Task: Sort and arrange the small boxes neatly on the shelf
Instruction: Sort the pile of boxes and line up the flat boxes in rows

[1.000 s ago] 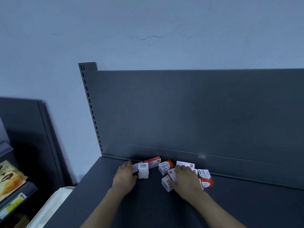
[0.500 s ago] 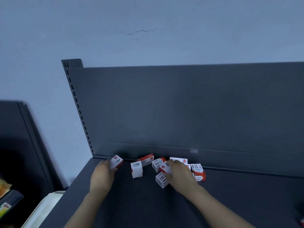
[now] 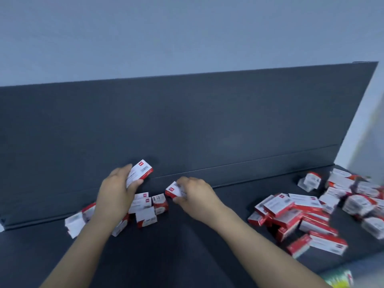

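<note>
The left hand (image 3: 115, 194) gripped a white-and-red box (image 3: 139, 172). Its fingers and thumb were curled round the lower end of the box, which was held tilted above the shelf (image 3: 176, 256) and in front of the back panel (image 3: 187, 121). The right hand (image 3: 195, 196) pinched a second box (image 3: 173, 190) between thumb and curled fingers, low over the shelf and just to the right of the left hand. Whether this second box touched the shelf could not be determined.

Beneath and beside the left hand lay a loose cluster of small boxes (image 3: 145, 213). They lay at mixed angles, several touching, and were partly hidden by the left wrist. The leftmost boxes of the cluster were blurred.

Well apart to the right, a larger heap of boxes (image 3: 301, 215) lay unsorted on the same dark grey shelf. Several rested on one another, and the heap reached the right edge of the view.

The dark back panel stood upright behind both groups. A pale wall (image 3: 187, 34) showed above it.
</note>
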